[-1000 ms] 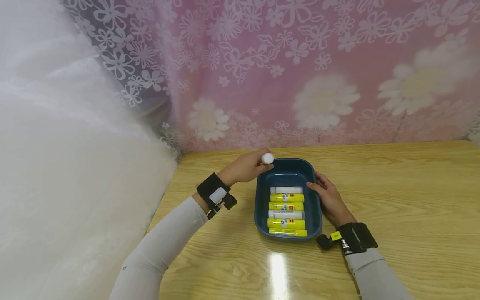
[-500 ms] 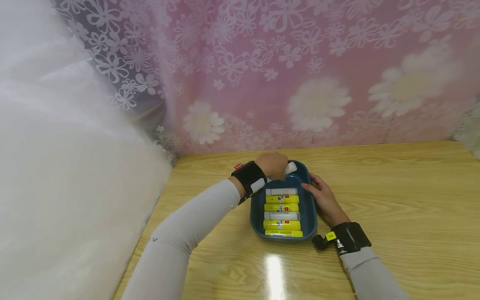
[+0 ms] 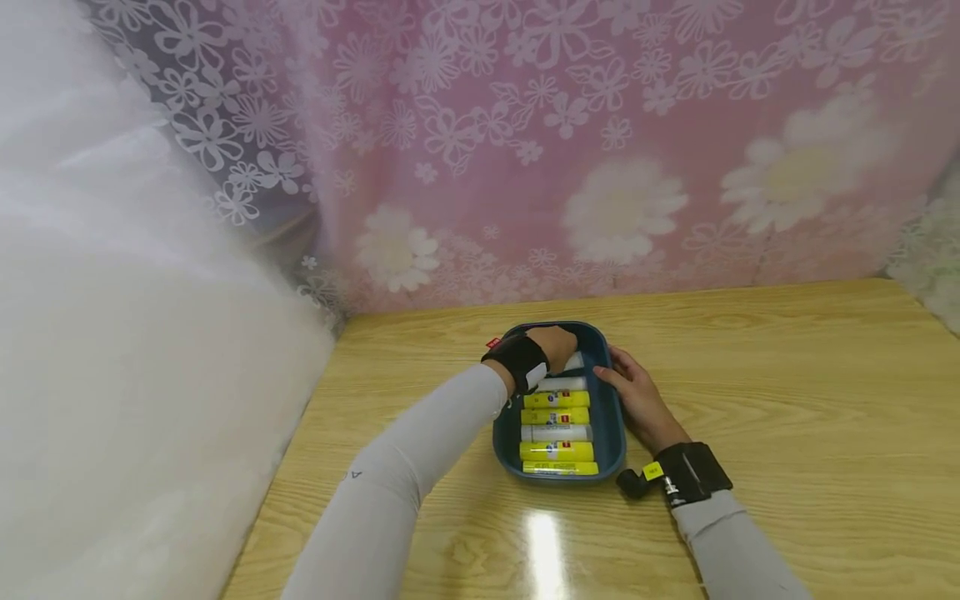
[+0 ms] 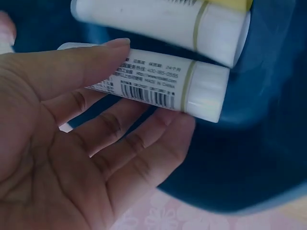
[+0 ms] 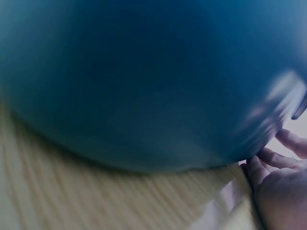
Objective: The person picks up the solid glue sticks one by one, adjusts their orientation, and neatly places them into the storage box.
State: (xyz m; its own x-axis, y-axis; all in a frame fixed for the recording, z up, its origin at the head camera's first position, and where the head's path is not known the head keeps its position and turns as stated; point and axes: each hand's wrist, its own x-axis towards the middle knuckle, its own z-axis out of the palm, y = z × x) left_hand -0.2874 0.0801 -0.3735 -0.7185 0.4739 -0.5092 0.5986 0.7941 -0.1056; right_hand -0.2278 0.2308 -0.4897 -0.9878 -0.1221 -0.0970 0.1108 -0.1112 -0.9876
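Inside the far end of a dark blue plastic basin (image 3: pixel 611 425), my left hand (image 3: pixel 551 345) holds a white glue stick (image 4: pixel 153 79). In the left wrist view its thumb lies along the top and the fingers are bent beneath; printed text and a barcode face the camera. Another white glue stick (image 4: pixel 158 21) lies beside it. My right hand (image 3: pixel 639 398) grips the basin's right side, thumb over the rim and fingers outside. A row of yellow glue sticks (image 3: pixel 557 451) and white glue sticks (image 3: pixel 557 432) lies crosswise on the basin floor.
The basin stands on a wood-grain table (image 3: pixel 787 417). A pink flowered curtain (image 3: pixel 487 167) hangs behind the table's back edge. White sheeting (image 3: pixel 150 333) drapes along the left side.
My left hand has moved right and down from the basin's far left rim into its far end, carrying the white glue stick. The right hand keeps its hold on the side.
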